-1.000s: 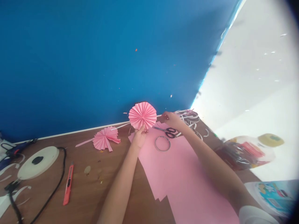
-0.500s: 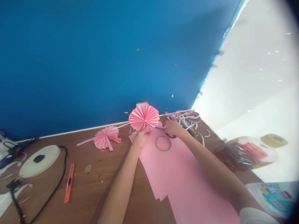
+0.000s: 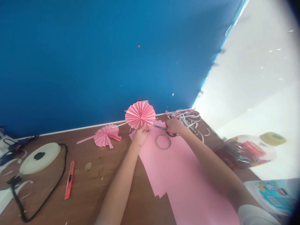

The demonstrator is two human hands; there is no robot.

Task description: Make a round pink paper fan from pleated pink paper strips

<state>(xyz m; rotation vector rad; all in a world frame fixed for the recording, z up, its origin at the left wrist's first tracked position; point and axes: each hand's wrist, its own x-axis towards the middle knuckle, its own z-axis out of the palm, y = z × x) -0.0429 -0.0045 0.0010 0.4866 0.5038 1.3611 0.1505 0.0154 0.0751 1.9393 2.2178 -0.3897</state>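
Note:
A round, pleated pink paper rosette (image 3: pixel 140 113) stands up in my left hand (image 3: pixel 141 135), its lower edge pinched between thumb and fingers. My right hand (image 3: pixel 175 126) is closed round a pair of scissors (image 3: pixel 159 127), whose blades point left toward the rosette without touching it. Beneath both hands lies pink paper (image 3: pixel 173 168) with stepped edges. A thin grey ring (image 3: pixel 163 142) rests on that paper. Left of my left hand, a second pleated pink rosette (image 3: pixel 104 136) lies on the table with loose strips attached.
On the brown table (image 3: pixel 86 190) lie a red box cutter (image 3: pixel 69 180), a white disc (image 3: pixel 39 158) and a black cable (image 3: pixel 55 190). Paper strips (image 3: pixel 191 118) are heaped at the back right. A jar (image 3: pixel 246 153) and a blue-labelled tub (image 3: pixel 272 195) stand right. A blue wall (image 3: pixel 105 62) closes the back.
My left hand and the rosette have shifted slightly left, away from the scissors. The scissor blades now show clear of the rosette's edge.

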